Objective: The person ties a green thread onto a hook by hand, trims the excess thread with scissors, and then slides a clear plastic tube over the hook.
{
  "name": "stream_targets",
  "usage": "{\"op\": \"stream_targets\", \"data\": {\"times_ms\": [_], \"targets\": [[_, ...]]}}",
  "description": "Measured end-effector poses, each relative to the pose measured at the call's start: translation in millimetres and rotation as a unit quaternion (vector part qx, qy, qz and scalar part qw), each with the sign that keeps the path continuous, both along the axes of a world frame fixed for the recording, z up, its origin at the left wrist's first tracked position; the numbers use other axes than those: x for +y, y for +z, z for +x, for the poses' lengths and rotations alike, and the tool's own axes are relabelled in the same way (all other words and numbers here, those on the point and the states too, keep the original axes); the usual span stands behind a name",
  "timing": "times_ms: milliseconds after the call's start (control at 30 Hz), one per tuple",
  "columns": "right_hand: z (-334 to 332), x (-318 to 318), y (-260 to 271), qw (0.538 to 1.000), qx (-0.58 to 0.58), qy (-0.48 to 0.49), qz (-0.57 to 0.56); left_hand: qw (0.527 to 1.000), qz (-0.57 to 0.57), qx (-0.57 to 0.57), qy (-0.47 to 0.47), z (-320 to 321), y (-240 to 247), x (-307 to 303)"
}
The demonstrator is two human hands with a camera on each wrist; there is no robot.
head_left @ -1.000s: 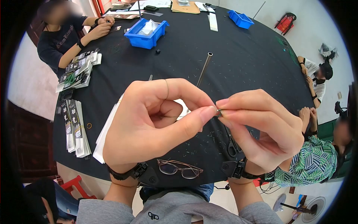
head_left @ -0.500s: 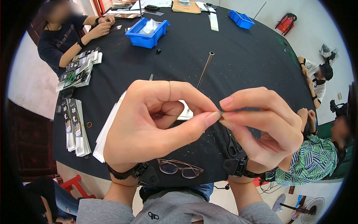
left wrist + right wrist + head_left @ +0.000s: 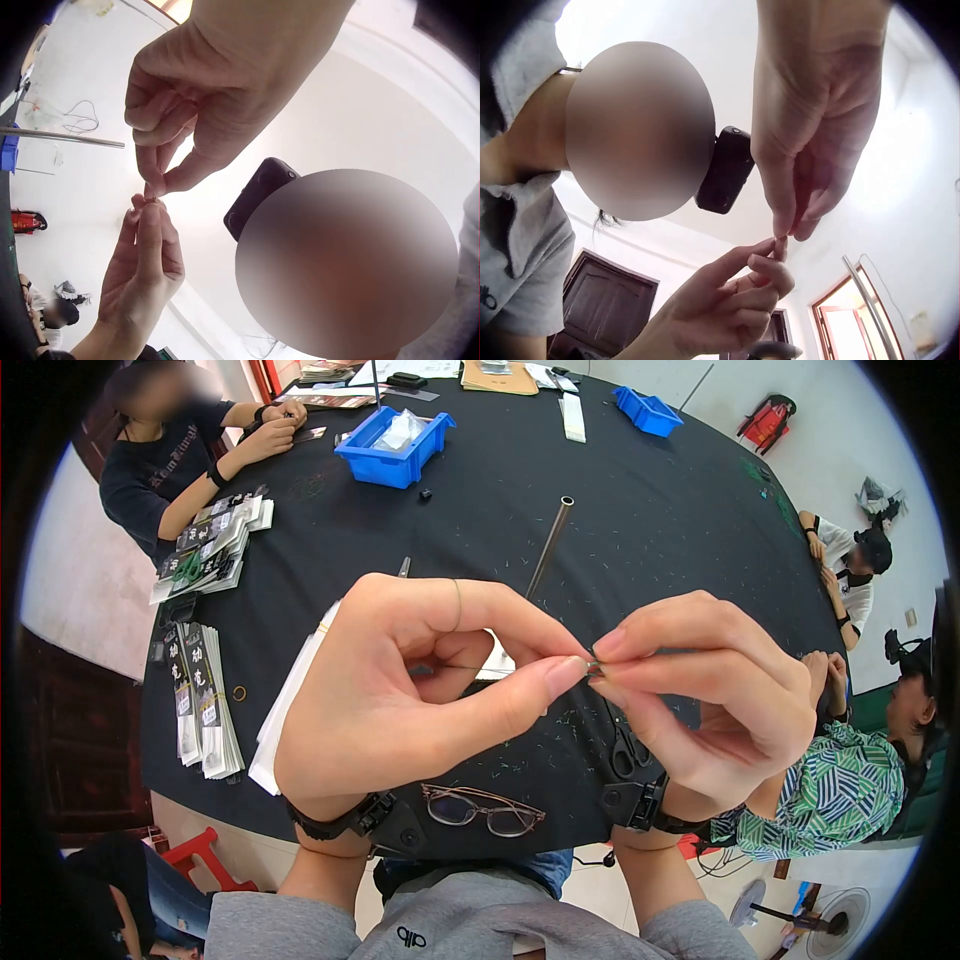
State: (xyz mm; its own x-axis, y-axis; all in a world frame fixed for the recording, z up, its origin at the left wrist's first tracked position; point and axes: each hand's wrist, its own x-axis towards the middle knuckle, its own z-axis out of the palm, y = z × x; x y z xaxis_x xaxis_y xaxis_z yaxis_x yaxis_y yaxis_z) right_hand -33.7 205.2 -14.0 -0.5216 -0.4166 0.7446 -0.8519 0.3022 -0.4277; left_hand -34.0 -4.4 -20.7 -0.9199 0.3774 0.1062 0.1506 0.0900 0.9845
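Note:
Both hands are raised above the black tabletop in the head view, fingertips meeting. My left hand (image 3: 400, 690) pinches a tiny dark greenish piece (image 3: 592, 667) between thumb and index finger. From the other side my right hand (image 3: 715, 695) pinches the same piece with thumb and fingers. The piece is too small to tell its shape. In the left wrist view the left hand (image 3: 202, 97) comes from above and the right hand (image 3: 142, 277) from below, tips touching. The right wrist view shows the right hand (image 3: 814, 127) above the left hand (image 3: 720, 307).
Glasses (image 3: 483, 812) lie at the near edge, black scissors (image 3: 625, 752) by the right wrist. A metal rod (image 3: 550, 547) stands behind the hands. Card packs (image 3: 207, 700) lie left, a blue bin (image 3: 397, 455) behind. Other people sit left and right.
The fingertips have moved slightly right and the right index finger has come down onto the piece, nearer the left fingertips. The person at the right has raised their head a little.

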Motion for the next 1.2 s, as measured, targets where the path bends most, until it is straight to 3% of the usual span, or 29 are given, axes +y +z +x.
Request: {"op": "stream_targets", "data": {"times_ms": [867, 1200], "targets": [[-2.4, -1.0, -6.2, 0.999, 0.028, 0.02, -0.018, 0.999, -0.034, 0.024, -0.005, -0.6, -0.6, -0.1], [-1.9, -2.1, -3.4, 0.999, 0.031, -0.021, 0.002, 0.999, -0.017, 0.035, 0.009, -1.5, -3.0, 2.5]]}}
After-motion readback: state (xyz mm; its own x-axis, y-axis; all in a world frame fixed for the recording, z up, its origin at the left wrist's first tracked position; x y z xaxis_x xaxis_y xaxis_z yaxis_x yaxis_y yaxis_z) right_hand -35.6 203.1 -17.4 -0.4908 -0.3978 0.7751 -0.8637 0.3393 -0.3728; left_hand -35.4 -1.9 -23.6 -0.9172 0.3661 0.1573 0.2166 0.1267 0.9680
